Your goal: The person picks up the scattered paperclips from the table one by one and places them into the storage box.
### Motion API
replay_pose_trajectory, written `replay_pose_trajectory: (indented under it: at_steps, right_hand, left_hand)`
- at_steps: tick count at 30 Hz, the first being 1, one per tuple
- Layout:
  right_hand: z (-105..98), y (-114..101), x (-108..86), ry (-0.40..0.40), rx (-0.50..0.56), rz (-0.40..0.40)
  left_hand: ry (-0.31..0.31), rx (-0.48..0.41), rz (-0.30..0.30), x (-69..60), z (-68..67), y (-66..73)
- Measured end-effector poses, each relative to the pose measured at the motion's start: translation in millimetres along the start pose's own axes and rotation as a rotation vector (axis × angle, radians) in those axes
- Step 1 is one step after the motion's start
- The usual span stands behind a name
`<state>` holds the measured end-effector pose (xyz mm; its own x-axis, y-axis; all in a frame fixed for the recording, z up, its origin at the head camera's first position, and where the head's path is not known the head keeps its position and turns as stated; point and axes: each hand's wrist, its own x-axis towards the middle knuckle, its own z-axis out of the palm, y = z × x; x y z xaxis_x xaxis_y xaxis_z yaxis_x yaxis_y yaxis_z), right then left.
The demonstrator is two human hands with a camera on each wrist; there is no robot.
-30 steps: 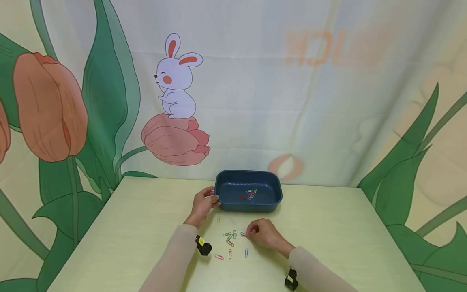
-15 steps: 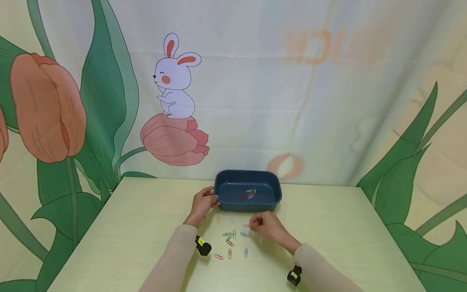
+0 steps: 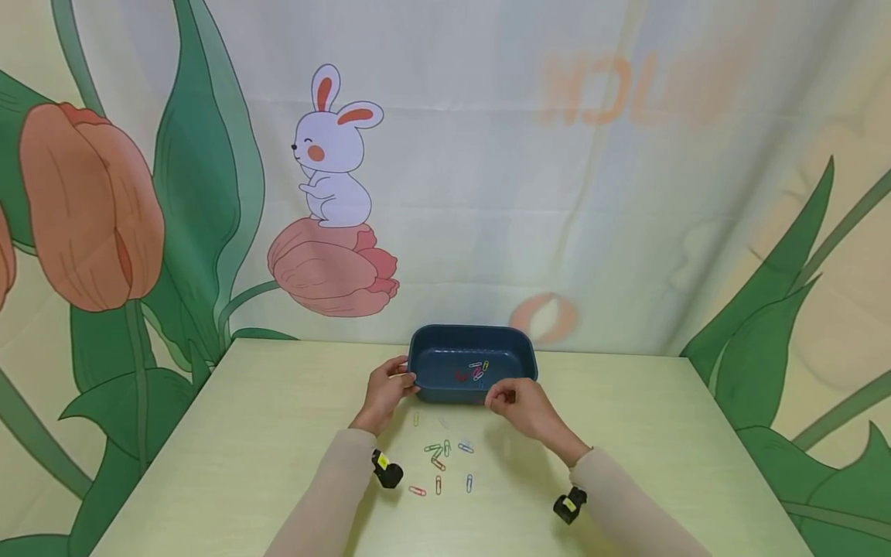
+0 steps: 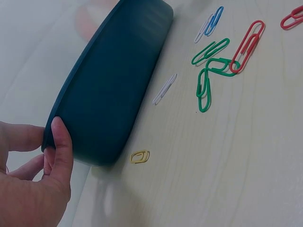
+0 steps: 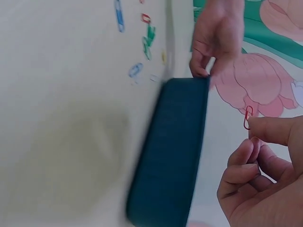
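Observation:
My left hand (image 3: 380,396) grips the left rim of a dark blue plastic basin (image 3: 445,394), thumb outside, as the left wrist view shows. A red paper clip (image 5: 248,115) is pinched in my right hand (image 3: 527,408), which hovers over the basin's front right rim. Several paper clips (image 3: 477,371) lie inside the basin, among them red, white and yellow ones. In front of it, loose on the table, are a yellow paper clip (image 4: 140,156), a white paper clip (image 4: 164,90), several green paper clips (image 4: 203,92), and some red and blue ones.
The pale table (image 3: 278,449) reaches back to a printed curtain (image 3: 452,193) with a rabbit and tulips. The basin stands close to that curtain. A small black camera is strapped to each wrist. A blue paper clip (image 3: 469,483) lies nearest the front.
My right hand has lifted the red paper clip from beside the blue one and carried it back and slightly right to the basin's rim. My left hand has kept its grip.

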<state>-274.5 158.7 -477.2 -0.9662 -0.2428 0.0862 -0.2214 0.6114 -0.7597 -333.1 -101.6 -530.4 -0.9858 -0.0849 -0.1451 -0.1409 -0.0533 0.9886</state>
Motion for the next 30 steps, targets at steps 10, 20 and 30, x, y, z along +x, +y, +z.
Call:
replay_pose_trajectory:
  at_steps: [10,20,30]
  right_hand:
    - [-21.3,-8.8,11.4,0.056,-0.010,0.034]
    - [-29.8,0.8,33.2,0.088,0.032,0.066]
    - [-31.4,6.6,54.7,0.130,0.055,0.079]
  left_hand:
    - [0.009,-0.006,0.009,-1.5,0.2,3.6]
    - [0.020,-0.006,-0.006,-0.2,1.5,-0.3]
    - [0.023,0.003,-0.006,1.2,1.8,0.2]
